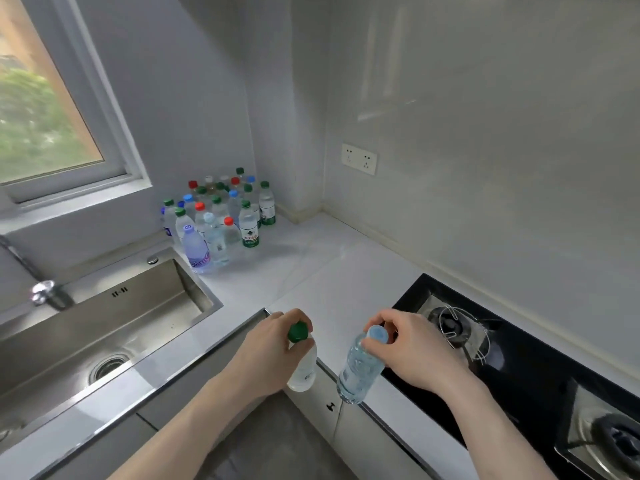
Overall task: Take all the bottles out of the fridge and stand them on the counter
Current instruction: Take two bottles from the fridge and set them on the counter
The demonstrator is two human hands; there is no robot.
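White stone worktop (311, 268): L-shaped, running from the sink round a back corner to the hob; a bare stretch lies between the front edge and the bottle cluster.
Steel sink (114, 327): set into the worktop's left part, tap at its rear left.
Black hob (519, 368): set into the right part, one burner just beyond the right hand.
Bottle cluster (221, 216): many capped bottles upright and close together toward the back corner, beside the sink's far right corner; caps green, red, blue, white.
Green-cap bottle (303, 362): in the left hand (273, 351), long axis near vertical, cap up; its base hangs over the worktop's front edge, apart from the surface.
Blue-cap bottle (360, 368): in the right hand (408, 348), tilted, cap up and leaning right, base past the front edge, not resting on anything.
Grip: left fingers curl round the neck under the green cap; right fingers pinch the neck by the pale blue cap. Both hold from the top.
Key relation: the cluster lies forward and left of both hands; the left hand is nearer to it.
Judgement: both bottles need carrying forward and setting base-down by the cluster's near side.
In the way: nothing on the bare stretch; crowding the outer bottles could topple them. Fridge not in view.
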